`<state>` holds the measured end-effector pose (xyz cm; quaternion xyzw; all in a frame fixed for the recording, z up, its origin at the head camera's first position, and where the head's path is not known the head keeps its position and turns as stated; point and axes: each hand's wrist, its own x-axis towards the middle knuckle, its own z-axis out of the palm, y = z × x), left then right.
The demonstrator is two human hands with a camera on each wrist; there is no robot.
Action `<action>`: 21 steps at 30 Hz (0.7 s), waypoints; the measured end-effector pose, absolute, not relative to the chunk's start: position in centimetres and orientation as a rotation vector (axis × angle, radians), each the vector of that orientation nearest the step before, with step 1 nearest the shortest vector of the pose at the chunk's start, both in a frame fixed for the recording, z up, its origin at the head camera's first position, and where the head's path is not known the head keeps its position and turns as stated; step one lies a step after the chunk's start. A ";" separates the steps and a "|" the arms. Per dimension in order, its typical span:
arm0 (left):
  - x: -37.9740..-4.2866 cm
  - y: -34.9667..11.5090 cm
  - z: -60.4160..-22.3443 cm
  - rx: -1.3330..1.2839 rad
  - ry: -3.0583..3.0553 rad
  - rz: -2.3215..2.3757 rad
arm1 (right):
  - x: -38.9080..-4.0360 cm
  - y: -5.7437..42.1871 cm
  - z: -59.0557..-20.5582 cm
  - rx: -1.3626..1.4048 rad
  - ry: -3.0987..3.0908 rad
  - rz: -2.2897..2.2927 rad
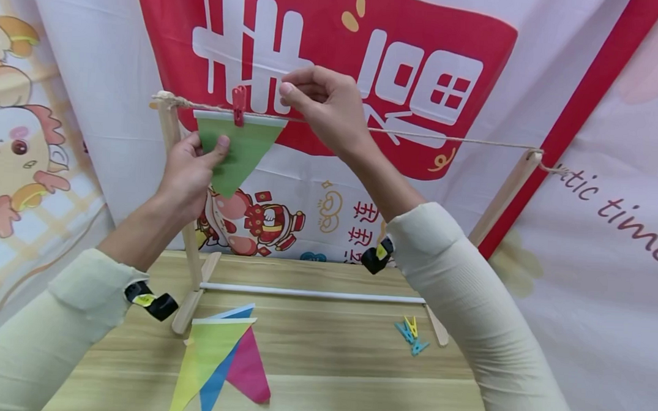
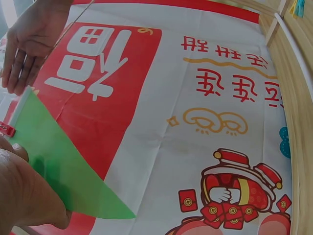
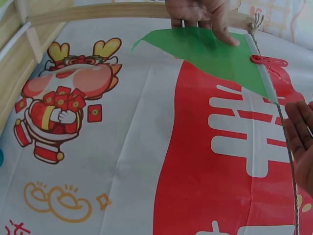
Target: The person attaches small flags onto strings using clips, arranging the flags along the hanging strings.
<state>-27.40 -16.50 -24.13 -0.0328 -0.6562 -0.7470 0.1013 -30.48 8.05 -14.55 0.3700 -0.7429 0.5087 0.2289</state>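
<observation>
A green triangular pennant flag (image 1: 243, 149) with a white top strip hangs by a red clothespin (image 1: 239, 105) from a thin twine (image 1: 453, 138). Its left side is pinched by my left hand (image 1: 189, 169), thumb in front and the other fingers behind. Just right of the clothespin, my right hand (image 1: 333, 107) is raised close to the twine and holds nothing. In the left wrist view, the fingers of that right hand (image 2: 36, 41) look straight and relaxed. The right wrist view shows the red clothespin (image 3: 269, 61) clamped over the strip and twine.
Wooden posts (image 1: 506, 198) carry the twine at both ends, with a white rod (image 1: 314, 294) low between them. Yellow (image 1: 209, 347), blue and pink pennants (image 1: 250, 367) overlap on the wooden table (image 1: 344, 359). Several small clothespins (image 1: 411, 335) lie at right. A printed cloth hangs behind.
</observation>
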 end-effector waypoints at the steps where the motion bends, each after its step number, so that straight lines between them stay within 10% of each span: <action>1: -27.4 -16.5 -24.3 -0.101 -1.945 -2.203 | -30.4 8.3 -14.6 1.032 -2.020 1.408; 21: -27.5 -16.7 -26.4 -0.050 -2.074 -2.144 | -29.2 10.8 -16.3 1.109 -2.060 1.475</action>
